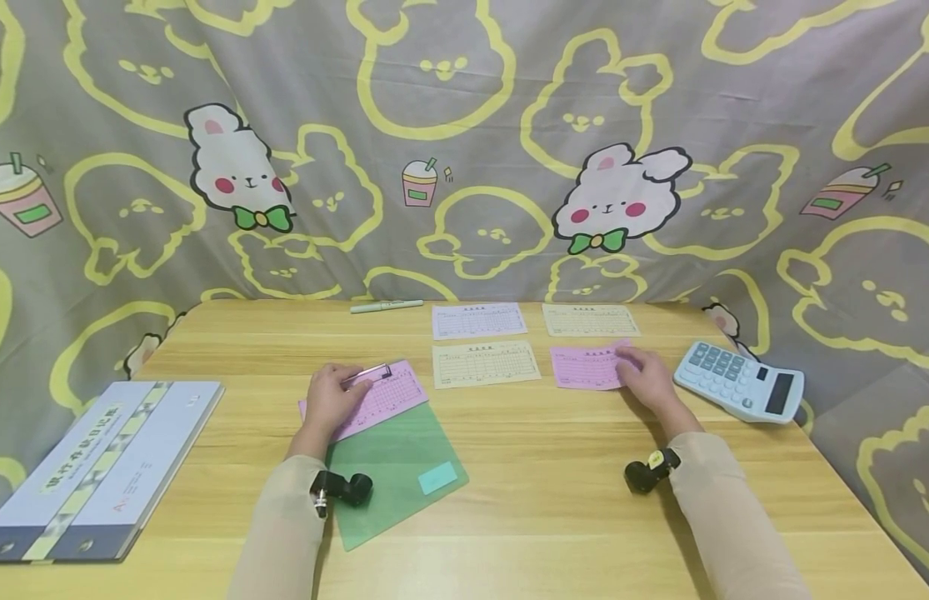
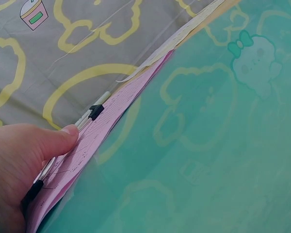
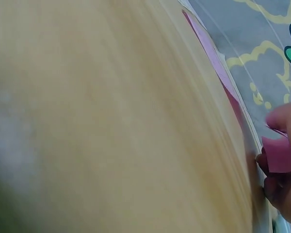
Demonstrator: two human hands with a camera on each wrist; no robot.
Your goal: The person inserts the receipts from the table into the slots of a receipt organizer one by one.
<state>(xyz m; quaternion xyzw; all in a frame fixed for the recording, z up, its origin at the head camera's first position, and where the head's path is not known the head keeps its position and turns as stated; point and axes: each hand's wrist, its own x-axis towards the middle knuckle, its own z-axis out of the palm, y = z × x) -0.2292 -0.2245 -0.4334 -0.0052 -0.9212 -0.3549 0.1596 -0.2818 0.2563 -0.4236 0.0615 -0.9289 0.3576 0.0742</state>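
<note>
A green clipboard lies tilted on the table with a pink printed slip at its top, under the wire clip. My left hand grips the board's top left, thumb over the clip wire; its other fingers are mostly hidden. The left wrist view shows the thumb lying along that wire. Farther right, my right hand pinches the right end of another pink slip. In the right wrist view this slip's corner shows between thumb and fingers.
Two cream slips and a lilac slip lie near the back edge, beside a pale green pen. A light blue calculator sits right of my right hand. At far left is a thick binder. A patterned curtain hangs behind.
</note>
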